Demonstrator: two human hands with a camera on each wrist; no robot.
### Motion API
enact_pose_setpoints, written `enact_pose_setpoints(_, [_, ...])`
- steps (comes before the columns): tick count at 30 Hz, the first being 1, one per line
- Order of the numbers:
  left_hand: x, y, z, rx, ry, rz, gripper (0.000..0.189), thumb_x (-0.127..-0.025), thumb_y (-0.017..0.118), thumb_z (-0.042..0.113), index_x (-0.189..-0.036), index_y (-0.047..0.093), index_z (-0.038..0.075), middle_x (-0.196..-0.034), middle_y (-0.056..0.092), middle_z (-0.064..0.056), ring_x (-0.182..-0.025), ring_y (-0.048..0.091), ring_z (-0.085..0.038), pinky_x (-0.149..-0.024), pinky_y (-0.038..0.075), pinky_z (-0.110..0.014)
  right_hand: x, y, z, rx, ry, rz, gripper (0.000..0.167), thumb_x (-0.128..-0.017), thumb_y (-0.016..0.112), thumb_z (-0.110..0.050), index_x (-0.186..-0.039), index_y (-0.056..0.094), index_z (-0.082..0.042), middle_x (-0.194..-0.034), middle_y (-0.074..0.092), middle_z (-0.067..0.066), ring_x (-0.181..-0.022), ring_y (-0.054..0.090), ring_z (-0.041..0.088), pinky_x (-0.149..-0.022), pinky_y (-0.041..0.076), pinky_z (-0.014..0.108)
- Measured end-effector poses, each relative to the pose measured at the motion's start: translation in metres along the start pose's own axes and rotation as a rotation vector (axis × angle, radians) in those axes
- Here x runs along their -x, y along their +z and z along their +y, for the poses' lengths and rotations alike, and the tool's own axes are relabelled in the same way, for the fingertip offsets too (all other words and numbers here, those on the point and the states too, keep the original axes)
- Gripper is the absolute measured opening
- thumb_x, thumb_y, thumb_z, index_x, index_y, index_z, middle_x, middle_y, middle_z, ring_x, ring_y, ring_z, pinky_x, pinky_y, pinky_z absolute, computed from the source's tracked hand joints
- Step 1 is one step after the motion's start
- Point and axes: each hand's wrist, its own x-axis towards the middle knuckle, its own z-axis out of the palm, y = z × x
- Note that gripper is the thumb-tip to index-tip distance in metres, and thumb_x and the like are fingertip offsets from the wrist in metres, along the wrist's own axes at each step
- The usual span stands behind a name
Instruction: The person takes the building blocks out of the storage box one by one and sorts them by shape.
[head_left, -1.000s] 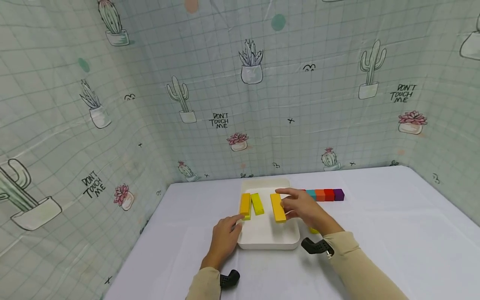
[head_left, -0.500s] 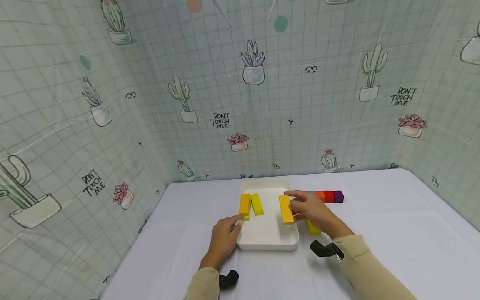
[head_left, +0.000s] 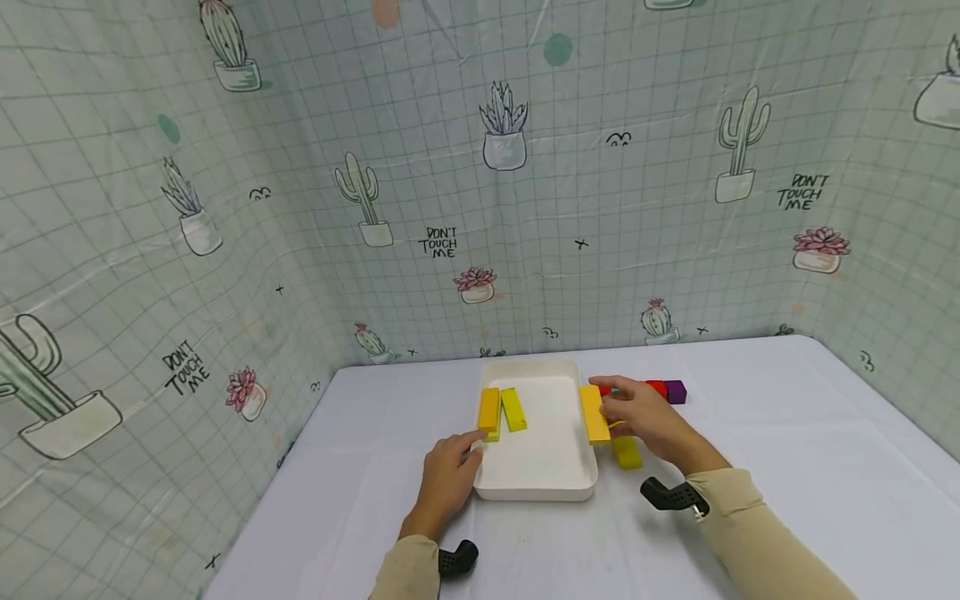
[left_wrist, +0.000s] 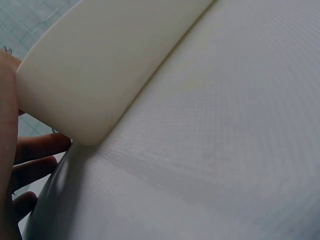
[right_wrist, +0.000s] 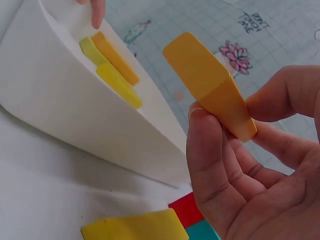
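Note:
My right hand (head_left: pixel 651 421) pinches an orange-yellow block (head_left: pixel 594 414) between thumb and fingertips. In the head view the block appears over the right rim of a white tray (head_left: pixel 536 492); the right wrist view shows it held in the air. My left hand (head_left: pixel 444 479) rests at the tray's left rim, and its other fingers (left_wrist: pixel 42 148) lie loosely outside the tray corner. Inside the tray, near that hand, an orange block (head_left: pixel 489 408) lies against or over a yellow-green block (head_left: pixel 492 436), mostly hidden. A second yellow block (head_left: pixel 513 409) lies slanted beside them.
Right of the tray, a yellow block (head_left: pixel 627 452) lies on the white table (head_left: pixel 787 442). Behind my right hand is a partly hidden row of coloured cubes, among them a red cube (head_left: pixel 657 390) and a purple cube (head_left: pixel 676 392). Patterned cloth (head_left: pixel 577 192) surrounds the table.
My right hand has moved rightward with the orange-yellow block, from over the tray's interior to its right rim. More of the yellow block on the table shows. My left hand has stayed put.

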Motion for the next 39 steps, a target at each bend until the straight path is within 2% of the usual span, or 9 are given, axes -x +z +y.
enact_pose_setpoints(5, [0.001, 0.0, 0.0, 0.003, -0.006, -0.002, 0.031, -0.099, 0.056, 0.021, -0.127, 0.07, 0.018, -0.117, 0.069, -0.005, -0.111, 0.058, -0.027, -0.099, 0.043, -0.055, 0.001, -0.009, 0.001, 0.013, 0.01, 0.039, 0.057, -0.096, 0.05, -0.008, -0.151, 0.041, -0.005, -0.127, 0.052, 0.022, -0.096, 0.06, 0.031, -0.081, 0.056, 0.038])
enact_pose_setpoints(12, [0.001, 0.0, 0.0, 0.002, -0.014, -0.003, 0.031, -0.099, 0.056, 0.022, -0.127, 0.07, 0.018, -0.118, 0.069, -0.004, -0.111, 0.058, -0.027, -0.1, 0.043, -0.055, 0.003, -0.02, 0.0, 0.054, 0.012, 0.079, 0.059, -0.096, 0.05, -0.01, -0.154, 0.039, -0.009, -0.137, 0.047, 0.023, -0.1, 0.06, 0.03, -0.084, 0.057, 0.037])
enact_pose_setpoints(20, [-0.002, -0.002, 0.001, 0.004, -0.018, 0.004, 0.032, -0.1, 0.055, 0.023, -0.127, 0.07, 0.019, -0.121, 0.068, -0.004, -0.114, 0.058, -0.027, -0.102, 0.041, -0.055, 0.007, -0.031, 0.002, 0.032, -0.019, 0.106, 0.059, -0.096, 0.05, -0.011, -0.154, 0.038, -0.006, -0.139, 0.047, 0.027, -0.093, 0.062, 0.029, -0.077, 0.057, 0.032])
enact_pose_setpoints(28, [-0.002, -0.001, 0.001, -0.002, -0.023, -0.004, 0.032, -0.099, 0.056, 0.023, -0.127, 0.07, 0.02, -0.121, 0.068, -0.003, -0.112, 0.058, -0.026, -0.101, 0.043, -0.053, 0.014, -0.045, 0.01, 0.093, 0.025, 0.107, 0.059, -0.097, 0.051, -0.015, -0.154, 0.038, -0.006, -0.147, 0.042, 0.025, -0.099, 0.057, 0.03, -0.077, 0.056, 0.032])
enact_pose_setpoints(34, [-0.003, -0.002, 0.003, 0.003, -0.028, -0.014, 0.032, -0.1, 0.055, 0.023, -0.128, 0.07, 0.019, -0.121, 0.068, -0.005, -0.113, 0.057, -0.027, -0.103, 0.039, -0.056, 0.019, -0.053, 0.015, 0.125, 0.042, 0.083, 0.056, -0.099, 0.052, -0.017, -0.152, 0.04, -0.003, -0.147, 0.042, 0.027, -0.103, 0.056, 0.032, -0.079, 0.056, 0.034])
enact_pose_setpoints(39, [-0.001, -0.001, 0.002, -0.003, -0.034, -0.019, 0.032, -0.1, 0.055, 0.022, -0.128, 0.069, 0.018, -0.122, 0.068, -0.005, -0.114, 0.057, -0.027, -0.102, 0.04, -0.055, 0.02, -0.057, 0.019, 0.134, 0.062, 0.076, 0.054, -0.1, 0.053, -0.019, -0.151, 0.043, -0.004, -0.142, 0.045, 0.026, -0.103, 0.055, 0.032, -0.078, 0.056, 0.035])
